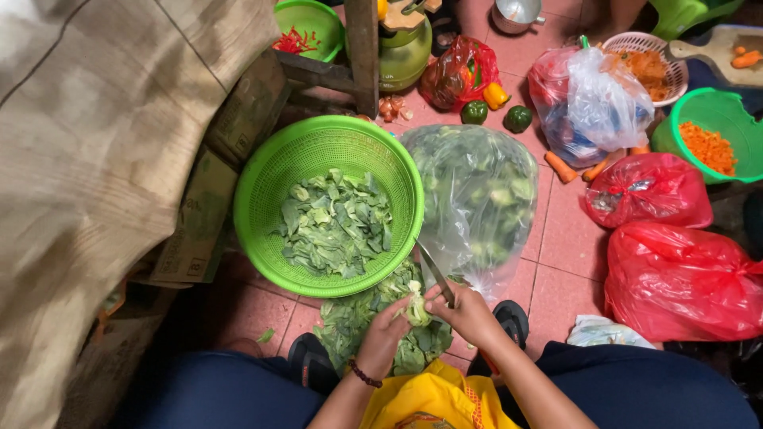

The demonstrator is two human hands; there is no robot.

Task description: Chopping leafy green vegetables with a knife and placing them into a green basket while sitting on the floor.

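Far left: sacking-covered bulk (87, 159) with flattened cardboard (214, 199) leaning against it

Green basket (274, 171), round and perforated, on the tiled floor (564, 254); holds cut leafy greens (334, 226)

Loose pile of whole leaves (358, 318) on the floor just below the basket, between the person's sandalled feet

Left hand (383, 334): closed around a pale green leaf stalk (415, 306), held above the pile; beaded band at the wrist

Right hand (470, 314): closed on the handle of a knife (435, 274), blade pointing up toward the basket rim, edge touching the stalk

Clear plastic bag (477, 199) of uncut greens, just beside the basket on its right

Behind, top centre: green gas cylinder (405, 52), red bag (457, 71), green and yellow peppers (497, 107)

Right of centre: clear-and-red bag (592, 107) with carrots (564, 167) lying at its foot

Far right: two tied red bags (675, 254), a white basket (664, 59) and a green basket of chopped carrot (711, 135), well apart from the hands
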